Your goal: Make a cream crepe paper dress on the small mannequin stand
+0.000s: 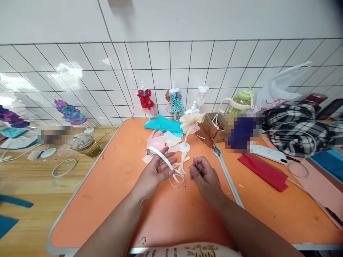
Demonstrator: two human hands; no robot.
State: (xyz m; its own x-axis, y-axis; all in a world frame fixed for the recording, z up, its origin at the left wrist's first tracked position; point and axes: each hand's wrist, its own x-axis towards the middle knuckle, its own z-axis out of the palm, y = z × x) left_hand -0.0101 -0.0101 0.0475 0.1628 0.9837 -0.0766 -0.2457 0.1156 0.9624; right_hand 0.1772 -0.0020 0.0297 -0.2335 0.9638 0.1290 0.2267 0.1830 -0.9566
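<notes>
My left hand (158,171) holds a roll of white tape (164,159), with a strip running past the thumb and curling below it. The thumb and fingers are bent around the tape, palm turned inward. Closed around a small dark metal tool is my right hand (205,178); most of the tool is hidden, so its kind is unclear. Between and beyond the hands a small white mannequin stand (184,147) carries cream gathered fabric (191,122). Cream scraps (183,165) lie just in front of its base. A round pink object (157,142) sits behind my left fingers.
Dressed mini mannequins (146,101) stand along the tiled wall. Turquoise cloth (163,125), a cardboard box (215,130) and red cloth (264,172) lie on the orange table (107,200). A plaid cloth (286,128) is at the right. Leftward are a jar (87,145) and a tape ring (64,167).
</notes>
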